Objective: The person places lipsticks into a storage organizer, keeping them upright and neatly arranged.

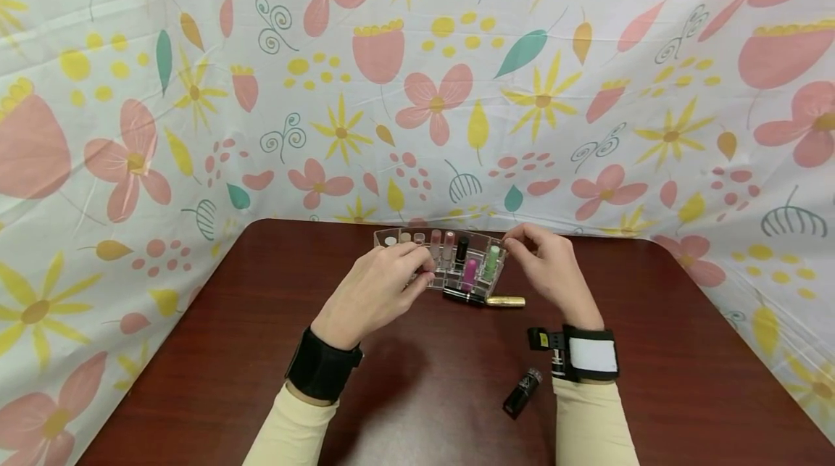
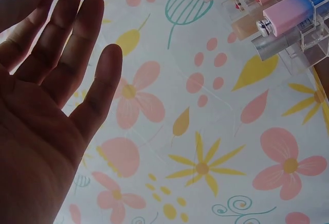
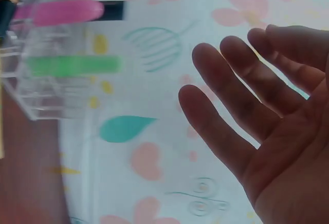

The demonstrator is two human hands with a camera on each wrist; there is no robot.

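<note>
A clear stepped organizer [image 1: 484, 235] stands at the table's far side, holding several lipstick and gloss tubes. Among them are a magenta tube [image 1: 470, 274], a green tube [image 1: 492, 261] and a black tube [image 1: 462, 250]. My left hand [image 1: 385, 285] is over the organizer's left part and hides some of it. In the left wrist view its fingers are relaxed and hold nothing; a pink-and-blue tube [image 2: 288, 14] shows beyond. At the organizer's right back corner is my right hand [image 1: 548, 263], its fingers loosely bent with nothing between them. Whether either hand touches the organizer, I cannot tell.
Along the organizer's front lie a black tube [image 1: 464, 296] and a gold tube [image 1: 505, 301]. Another black lipstick tube [image 1: 522, 393] lies nearer, left of the right forearm. A flowered curtain [image 1: 417, 89] hangs behind the dark wooden table [image 1: 430, 408].
</note>
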